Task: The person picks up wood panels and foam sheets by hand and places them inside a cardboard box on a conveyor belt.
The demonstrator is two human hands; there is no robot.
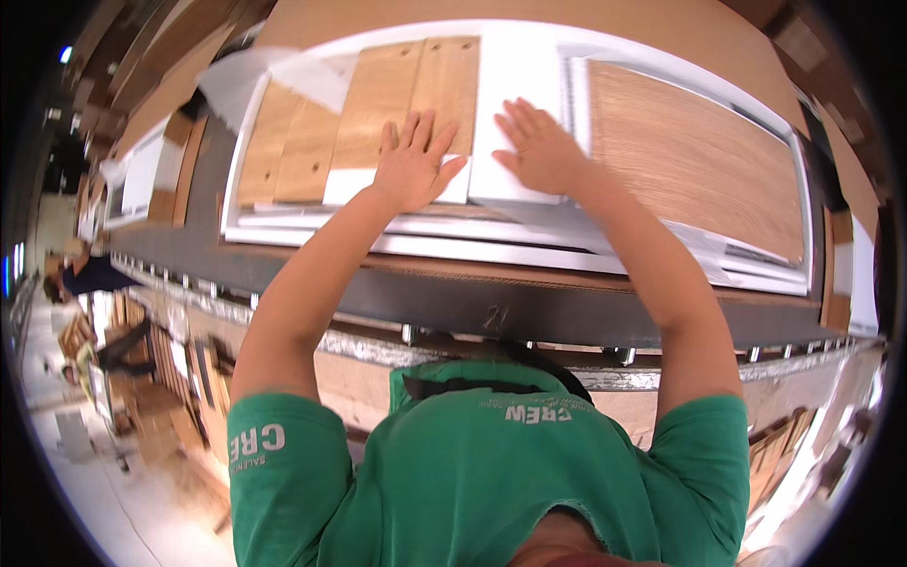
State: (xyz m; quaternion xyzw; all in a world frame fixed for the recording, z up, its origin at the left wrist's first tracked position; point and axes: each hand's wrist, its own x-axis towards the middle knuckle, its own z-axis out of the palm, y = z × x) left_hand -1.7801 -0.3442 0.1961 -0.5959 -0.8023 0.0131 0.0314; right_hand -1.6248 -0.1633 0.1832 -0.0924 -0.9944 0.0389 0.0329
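My left hand (414, 163) lies flat with spread fingers on the lower part of the light wooden boards (383, 90), partly over a white strip (350, 187). My right hand (539, 146) rests, fingers stretched out, on a white panel (520, 66) between the boards and a wood-grain panel (694, 151). These pieces sit inside a long white frame (425, 248) that lies on brown cardboard. Neither hand holds anything. Thin translucent wrapping (283, 85) sticks up at the frame's far left corner.
Beneath the cardboard runs a dark belt (548, 312) with a metal roller rail (364, 348) along its near edge. Another carton with white parts (151, 175) stands to the left, and one more (855, 274) to the right. Two people (90, 274) are at the far left.
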